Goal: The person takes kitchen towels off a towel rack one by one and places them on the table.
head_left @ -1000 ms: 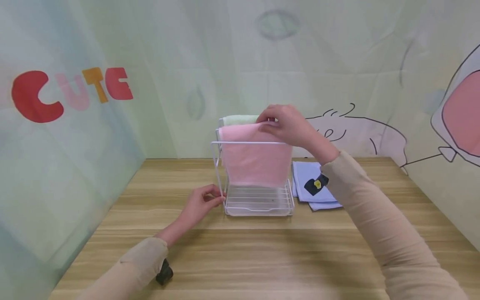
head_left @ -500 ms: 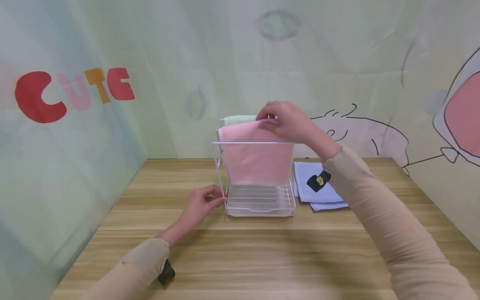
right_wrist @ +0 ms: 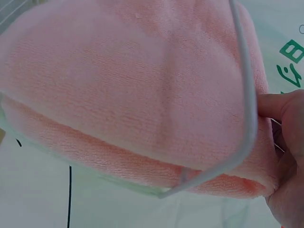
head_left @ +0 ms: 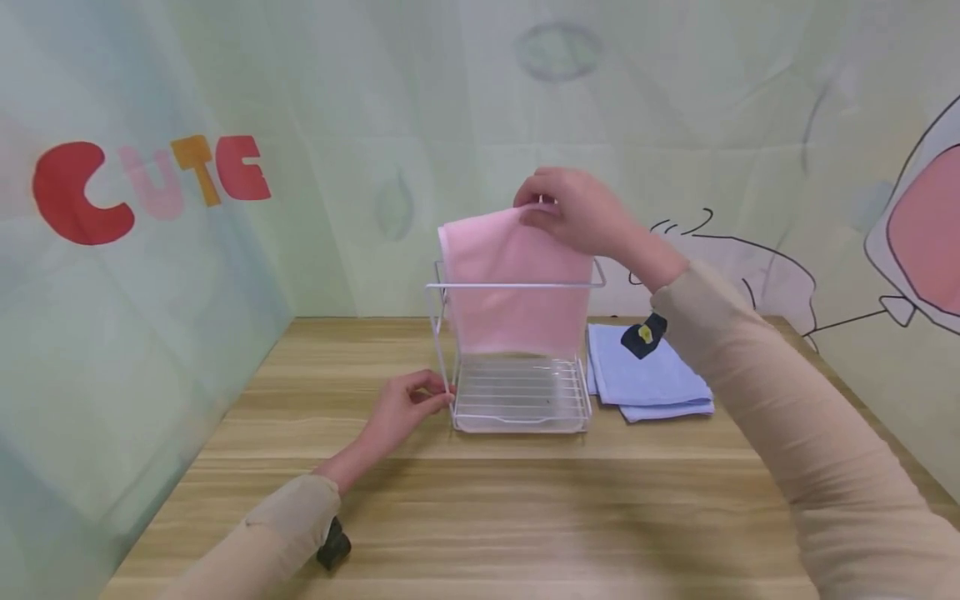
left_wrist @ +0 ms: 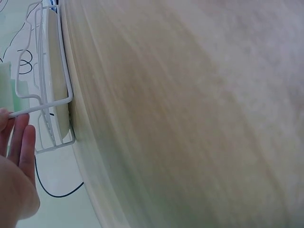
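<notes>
A folded pink towel (head_left: 517, 308) hangs down among the bars of a white wire rack (head_left: 517, 286). My right hand (head_left: 581, 210) pinches its top edge, thumb in front and fingers behind; the right wrist view shows the towel (right_wrist: 142, 85) close up, folded double behind a white bar. Low on the rack's left side, my left hand (head_left: 405, 408) holds an upright wire between thumb and fingertips. In the left wrist view, a green towel (left_wrist: 19, 95) shows beyond the rack's wires; from the head the pink one hides it.
A clear tray with wire bars (head_left: 521, 392) forms the rack's base. Folded blue towels (head_left: 652, 375) lie on the wooden table (head_left: 480, 517) just right of the rack. A printed cloth backdrop (head_left: 360, 167) stands behind and at both sides.
My right hand has risen with the pink towel, whose lower edge now hangs higher above the tray. The green towel's top edge is now covered from the head. My left hand keeps its place.
</notes>
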The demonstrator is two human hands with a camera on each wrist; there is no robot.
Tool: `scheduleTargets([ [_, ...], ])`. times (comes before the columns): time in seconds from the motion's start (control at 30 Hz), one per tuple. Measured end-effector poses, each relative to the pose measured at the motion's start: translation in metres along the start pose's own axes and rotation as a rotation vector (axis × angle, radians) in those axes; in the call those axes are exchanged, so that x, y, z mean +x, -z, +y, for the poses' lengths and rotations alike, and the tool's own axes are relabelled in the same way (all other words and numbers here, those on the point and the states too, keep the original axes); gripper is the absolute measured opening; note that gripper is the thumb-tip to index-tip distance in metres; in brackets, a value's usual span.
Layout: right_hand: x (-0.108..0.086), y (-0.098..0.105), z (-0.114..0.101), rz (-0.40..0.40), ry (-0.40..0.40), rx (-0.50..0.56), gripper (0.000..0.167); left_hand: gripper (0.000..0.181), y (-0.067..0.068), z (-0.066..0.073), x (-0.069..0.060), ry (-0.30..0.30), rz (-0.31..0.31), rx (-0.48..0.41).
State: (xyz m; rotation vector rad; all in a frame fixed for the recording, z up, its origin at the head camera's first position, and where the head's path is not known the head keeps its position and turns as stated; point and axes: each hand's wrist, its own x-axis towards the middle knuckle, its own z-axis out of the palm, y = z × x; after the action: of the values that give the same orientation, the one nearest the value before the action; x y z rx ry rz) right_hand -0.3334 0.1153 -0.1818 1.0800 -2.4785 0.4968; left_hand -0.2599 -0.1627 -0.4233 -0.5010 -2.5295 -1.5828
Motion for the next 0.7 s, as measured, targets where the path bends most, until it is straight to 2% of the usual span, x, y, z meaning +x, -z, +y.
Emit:
scheduleTargets([
  [0.3,0.006,0.018,0.007,0.066,-0.034,0.053,0.014,0.008,-0.004,0.001,0.003,-0.018,-0.002,0.002],
  [0.5,0.009,0.029,0.005,0.077,-0.071,0.04,0.015,0.007,-0.004,0.0,0.001,-0.019,-0.008,0.008],
  [0.7,0.012,0.047,0.001,0.167,-0.116,0.035,0.018,0.007,-0.002,0.0,0.002,-0.013,-0.007,-0.003],
])
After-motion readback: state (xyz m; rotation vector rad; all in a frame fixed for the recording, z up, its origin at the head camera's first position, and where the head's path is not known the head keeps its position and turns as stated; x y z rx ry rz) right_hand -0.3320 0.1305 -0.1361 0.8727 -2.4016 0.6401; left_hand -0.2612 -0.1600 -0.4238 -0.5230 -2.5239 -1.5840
